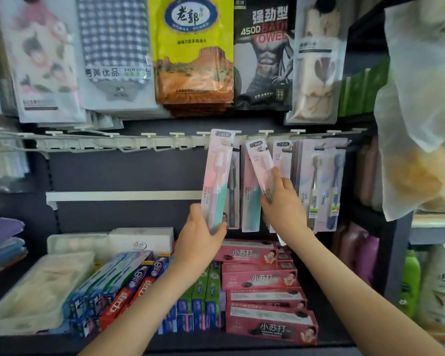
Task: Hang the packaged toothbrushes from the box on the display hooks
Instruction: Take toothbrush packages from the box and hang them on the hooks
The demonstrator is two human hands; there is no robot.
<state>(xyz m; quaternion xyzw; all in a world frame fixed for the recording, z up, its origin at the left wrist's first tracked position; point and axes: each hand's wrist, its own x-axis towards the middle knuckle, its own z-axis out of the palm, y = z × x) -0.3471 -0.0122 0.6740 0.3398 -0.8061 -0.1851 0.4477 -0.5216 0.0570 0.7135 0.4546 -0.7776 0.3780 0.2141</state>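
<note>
At the left, the white hook rail (pixel 113 143) is running across the dark back panel. Its hooks on this stretch are hanging bare, leaving open room beneath them down to a white shelf strip (pixel 123 196). Lower still, blue and red toothpaste boxes (pixel 129 283) are lying on the shelf.

The left hand (pixel 199 235) is reaching up over them and gripping the bottom end of a packaged toothbrush (pixel 216 181), its fingers curling round the card's lower edge. This pack is a long narrow card, pink fading to teal, with a clear blister over a white-headed brush. It is standing almost upright, leaning slightly right, and its top tab is sitting right at the rail. Whether it is hooked on, I cannot tell.

Just to the right, the right hand (pixel 283 201) is pinching a second packaged toothbrush (pixel 260 163) of the same kind between thumb and fingers, the forefinger stretching up along the card. That pack is tilting left at the top. Its tab is lying just under the rail and overlapping packs hanging behind it.

Further right, hung toothbrush packs (pixel 324 183) are crowding the hooks edge to edge, up to the dark upright of the shelving. Below the right arm, pink toothpaste boxes (pixel 262 278) are lying in rows. At the far right, a translucent plastic bag (pixel 421 98) is hanging in front of the neighbouring shelves.
</note>
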